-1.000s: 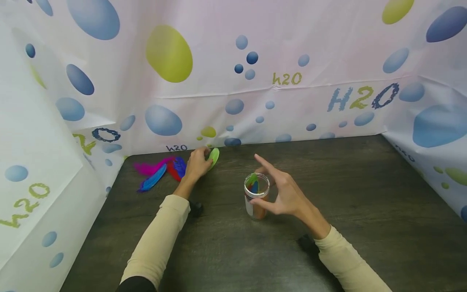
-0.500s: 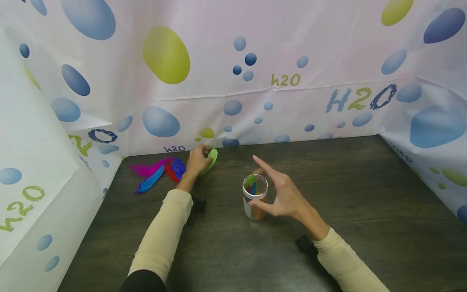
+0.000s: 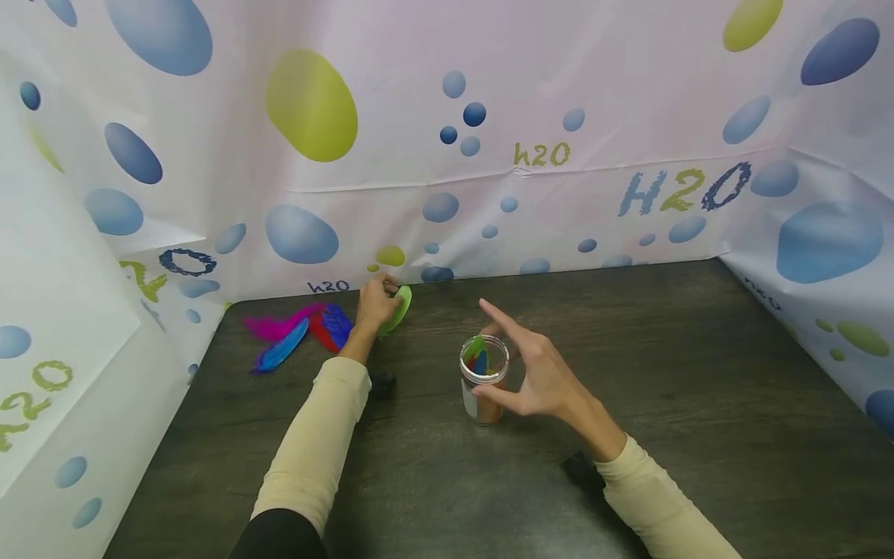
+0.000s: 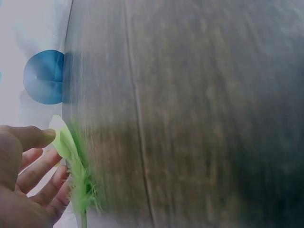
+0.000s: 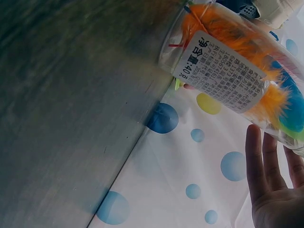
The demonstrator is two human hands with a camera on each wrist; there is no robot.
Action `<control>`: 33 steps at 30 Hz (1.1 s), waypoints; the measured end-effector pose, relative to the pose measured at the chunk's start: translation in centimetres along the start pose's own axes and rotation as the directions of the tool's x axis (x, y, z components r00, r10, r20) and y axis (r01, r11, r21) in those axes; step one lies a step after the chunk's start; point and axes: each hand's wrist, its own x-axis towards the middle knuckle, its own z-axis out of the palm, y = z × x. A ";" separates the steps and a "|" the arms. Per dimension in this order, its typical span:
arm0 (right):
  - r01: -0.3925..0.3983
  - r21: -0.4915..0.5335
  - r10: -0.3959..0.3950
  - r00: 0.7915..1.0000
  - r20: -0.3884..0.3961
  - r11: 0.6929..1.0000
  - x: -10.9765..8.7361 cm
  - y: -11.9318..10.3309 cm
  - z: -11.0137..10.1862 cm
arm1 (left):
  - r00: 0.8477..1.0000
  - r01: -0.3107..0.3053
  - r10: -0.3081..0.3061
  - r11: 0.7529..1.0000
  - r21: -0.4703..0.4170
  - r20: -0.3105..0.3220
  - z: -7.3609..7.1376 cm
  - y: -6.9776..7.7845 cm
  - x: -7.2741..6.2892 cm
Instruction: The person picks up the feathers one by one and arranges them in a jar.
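Your left hand (image 3: 377, 304) is at the rear edge of the counter (image 3: 433, 481), its thumb and fingers clamped on a green feather (image 3: 398, 312); in the left wrist view, your thumb lies on the feather's pale upper end, with the fluffy barbs below. Your right hand (image 3: 548, 380) has its fingers extended and thumb apart, placed around the side of an upright, lidless clear jar (image 3: 480, 380); how firmly it touches the wall you cannot tell. Green, red and blue show through the jar's mouth, while the right wrist view reveals orange plumage (image 5: 275, 102) behind a white printed label (image 5: 221, 71). To the left of your left hand lie a magenta feather (image 3: 268, 329), a bright blue feather (image 3: 282, 348), a red feather (image 3: 321, 332) and a dark blue feather (image 3: 338, 323).
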 end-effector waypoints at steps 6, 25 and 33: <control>-0.003 -0.003 0.003 1.000 0.001 1.000 0.0 -0.2 -0.1 | 1.000 0.008 -0.009 0.999 -0.039 -0.011 0.3 0.2 0.3; 0.012 0.004 -0.012 1.000 -0.004 1.000 0.1 -0.2 0.0 | 0.995 -0.053 0.047 0.996 -0.072 -0.094 -1.4 0.0 -0.7; 0.005 -0.015 -0.005 1.000 -0.004 1.000 0.0 -0.2 0.1 | 0.989 -0.081 0.050 0.970 -0.229 -0.140 -3.3 1.7 -2.4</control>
